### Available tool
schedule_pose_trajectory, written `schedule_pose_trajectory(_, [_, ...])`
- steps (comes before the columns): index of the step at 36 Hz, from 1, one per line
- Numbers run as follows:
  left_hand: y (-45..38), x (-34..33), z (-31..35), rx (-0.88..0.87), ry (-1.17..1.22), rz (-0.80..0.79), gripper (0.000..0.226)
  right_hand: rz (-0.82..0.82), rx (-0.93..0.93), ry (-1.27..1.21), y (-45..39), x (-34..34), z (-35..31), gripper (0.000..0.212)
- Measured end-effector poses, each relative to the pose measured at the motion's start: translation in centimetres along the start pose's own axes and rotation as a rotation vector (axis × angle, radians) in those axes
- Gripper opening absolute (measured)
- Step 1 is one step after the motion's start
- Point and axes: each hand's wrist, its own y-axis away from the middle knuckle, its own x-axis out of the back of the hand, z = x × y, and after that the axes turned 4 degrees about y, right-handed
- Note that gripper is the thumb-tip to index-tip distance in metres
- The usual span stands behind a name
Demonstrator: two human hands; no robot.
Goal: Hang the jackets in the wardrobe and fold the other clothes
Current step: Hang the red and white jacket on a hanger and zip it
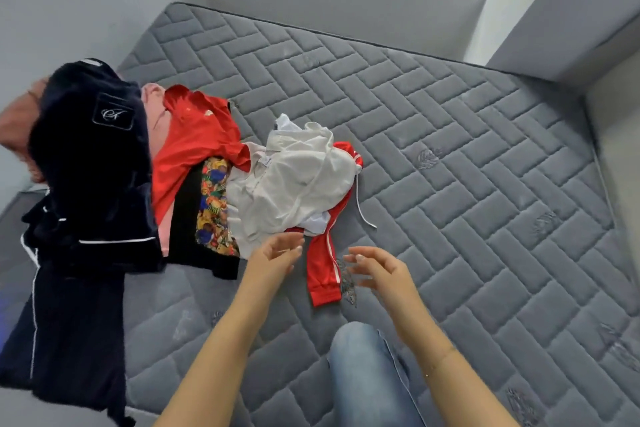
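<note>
Clothes: heap (277, 177) on the mattress (467, 184), left of middle; nothing folded that I can see.
Heap holds: white top (294, 177), red trousers (323, 270), red top (197, 146), patterned piece (213, 204), all tangled.
Dark jacket (90, 163): held up at far left by another person's hand (17, 135); not hung, wardrobe out of view.
Left hand (277, 255): fingers relaxed, holding nothing, just above the heap's near edge.
Right hand (377, 270): likewise loose and empty, beside the trousers.
Progress: barely begun, by my reckoning.
</note>
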Motion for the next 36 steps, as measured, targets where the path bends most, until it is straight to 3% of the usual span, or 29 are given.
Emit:
schedule_pose_trajectory(7, [-11.2,-4.2,2.2,-0.059,-0.104,-0.028,0.022,0.059,0.013,-0.021,-13.9,2.8,-2.4,0.019])
schedule_pose_trajectory(13, [-23.4,-9.0,0.1,-0.039,-0.262,0.018,0.03,0.053,-0.033,0.004,-29.6,4.0,-2.4,0.016])
schedule_pose_trajectory(16, [-30.3,-11.5,-1.6,-0.166,-0.538,0.026,0.041,0.033,-0.069,0.036,-36.8,5.1,-0.5,0.021])
schedule_pose_trajectory(18, [-35.0,-13.0,-3.0,-0.227,-0.86,-0.002,0.049,0.024,-0.091,0.1,-41.2,6.0,1.3,0.024])
schedule_pose_trajectory(21, [-41.5,-14.1,-5.1,-0.236,-1.345,-0.118,0.068,-0.008,-0.114,0.249,-47.1,7.3,4.1,0.035])
schedule_pose_trajectory(24, [-46.3,-13.3,-7.7,-0.159,-1.553,-0.209,0.084,-0.088,-0.152,0.4,-50.8,7.6,6.8,0.044])
schedule_pose_trajectory(27, [-48.9,-11.4,-10.2,-0.054,-1.538,-0.251,0.085,-0.129,-0.259,0.541,-52.0,6.4,9.6,0.052])
schedule_pose_trajectory(30, [-50.1,-10.4,-11.6,-0.061,-1.44,-0.257,0.076,-0.102,-0.322,0.698,-52.7,4.9,10.7,0.055])
schedule_pose_trajectory(36, [-51.0,-9.5,-11.4,-0.089,-1.033,-0.173,0.033,-0.045,-0.274,0.583,-53.4,5.1,10.5,0.049])
